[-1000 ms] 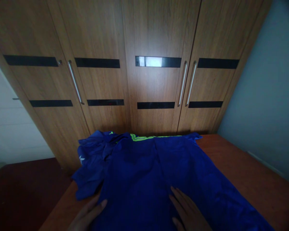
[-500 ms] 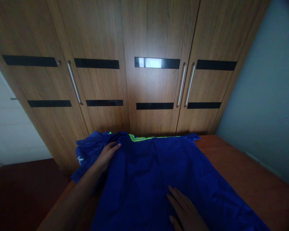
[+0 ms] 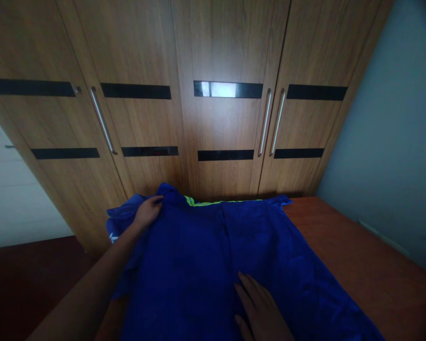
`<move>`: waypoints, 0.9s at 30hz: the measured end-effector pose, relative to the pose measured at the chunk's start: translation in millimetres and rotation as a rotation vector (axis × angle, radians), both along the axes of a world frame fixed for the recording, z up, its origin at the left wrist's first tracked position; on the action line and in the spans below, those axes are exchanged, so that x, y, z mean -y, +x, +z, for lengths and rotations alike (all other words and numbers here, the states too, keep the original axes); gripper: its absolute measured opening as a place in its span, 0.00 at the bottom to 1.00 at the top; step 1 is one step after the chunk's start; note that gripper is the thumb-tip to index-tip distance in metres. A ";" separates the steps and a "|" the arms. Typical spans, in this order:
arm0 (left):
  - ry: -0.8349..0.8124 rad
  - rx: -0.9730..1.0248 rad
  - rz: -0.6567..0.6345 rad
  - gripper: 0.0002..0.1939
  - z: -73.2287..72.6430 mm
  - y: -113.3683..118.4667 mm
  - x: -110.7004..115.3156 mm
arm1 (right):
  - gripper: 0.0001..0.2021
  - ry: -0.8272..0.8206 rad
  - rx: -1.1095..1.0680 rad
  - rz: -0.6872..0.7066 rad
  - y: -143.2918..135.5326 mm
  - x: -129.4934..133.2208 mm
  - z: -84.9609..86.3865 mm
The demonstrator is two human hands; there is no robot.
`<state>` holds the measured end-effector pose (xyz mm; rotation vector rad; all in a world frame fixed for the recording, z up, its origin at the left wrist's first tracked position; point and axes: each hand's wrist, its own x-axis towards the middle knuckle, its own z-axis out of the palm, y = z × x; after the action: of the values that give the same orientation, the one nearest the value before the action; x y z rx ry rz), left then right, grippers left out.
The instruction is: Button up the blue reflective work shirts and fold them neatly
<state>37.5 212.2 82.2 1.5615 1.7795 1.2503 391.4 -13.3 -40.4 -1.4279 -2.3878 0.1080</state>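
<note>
A dark blue garment point(image 3: 191, 255) with a bright yellow-green stripe along its far edge lies spread over a reddish-brown wooden surface. At its far left part, my left hand point(image 3: 149, 210) is closed on the cloth, which rises in a fold by the fingers. My right hand point(image 3: 259, 303) rests flat on the garment near the bottom of the view, fingers stretched out. Bunched blue cloth point(image 3: 122, 222) with a small white mark lies beyond and left of my left forearm; whether it belongs to the same garment I cannot tell.
Behind the garment stands a wooden wardrobe point(image 3: 220, 128) with black strips and long metal handles point(image 3: 265, 123). The reddish-brown wooden surface point(image 3: 358, 255) extends to the right, up to a pale blue wall point(image 3: 394, 156). Dark red floor point(image 3: 28, 284) shows at lower left.
My left hand has moved left and slightly away, drawing the far left part of the garment with it. My right hand has shifted slightly left on the cloth. The view has shifted a little.
</note>
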 end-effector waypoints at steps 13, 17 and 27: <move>-0.207 0.118 -0.108 0.39 -25.7 6.7 96.9 | 0.24 -0.107 -0.012 -0.027 -35.8 -154.6 32.6; -0.204 0.117 -0.117 0.34 -38.6 -2.4 121.6 | 0.24 -0.101 -0.002 -0.014 -42.4 -158.5 24.2; -0.207 0.194 -0.012 0.34 -42.7 -2.5 136.3 | 0.22 -0.056 -0.075 -0.085 -46.6 -182.4 24.1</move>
<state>35.0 75.9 39.6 1.2896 1.7123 1.1299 344.8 169.1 -16.3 -1.5206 -2.2777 0.2052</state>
